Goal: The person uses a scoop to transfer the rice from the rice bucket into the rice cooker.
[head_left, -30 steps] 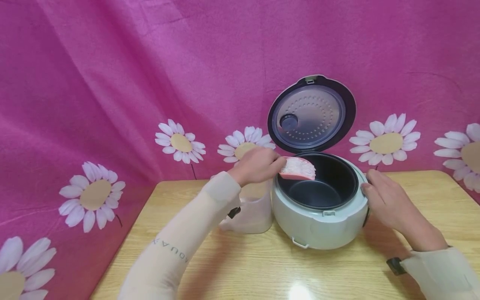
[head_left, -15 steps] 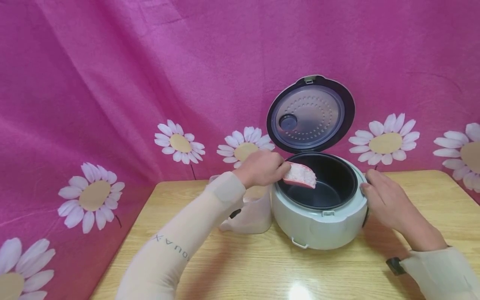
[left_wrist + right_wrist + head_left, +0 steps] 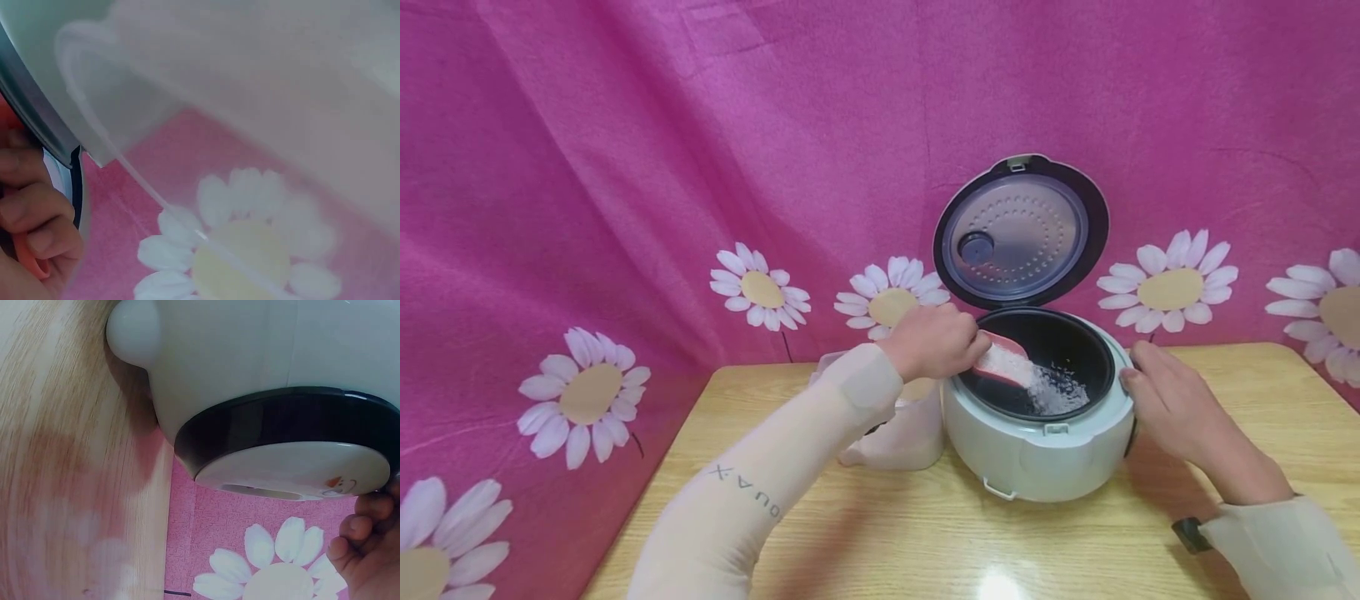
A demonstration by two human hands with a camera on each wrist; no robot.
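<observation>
My left hand [image 3: 934, 340] grips a red scoop [image 3: 1009, 343] of white rice, tilted down over the inner pot. Rice [image 3: 1062, 394] is sliding off it onto the floor of the dark pot [image 3: 1071, 343]. The pale green rice cooker [image 3: 1037, 467] has its lid [image 3: 1022, 237] raised. In the left wrist view, curled fingers [image 3: 37, 219] wrap the scoop's orange-red handle [image 3: 28, 259]. My right hand [image 3: 1176, 404] holds the cooker's right side by the rim. The right wrist view has its curled fingers [image 3: 356, 534] against the edge of the cooker's light panel [image 3: 281, 465].
A pale translucent container [image 3: 902, 442] stands left of the cooker, partly hidden beneath my left forearm. It fills much of the left wrist view. Everything rests on a wooden table [image 3: 880, 533], with a pink flowered cloth [image 3: 820, 167] behind.
The scoop has moved right and down and tipped further, and rice now pours from it into the pot, which had shown bare before. My right hand has stayed in place.
</observation>
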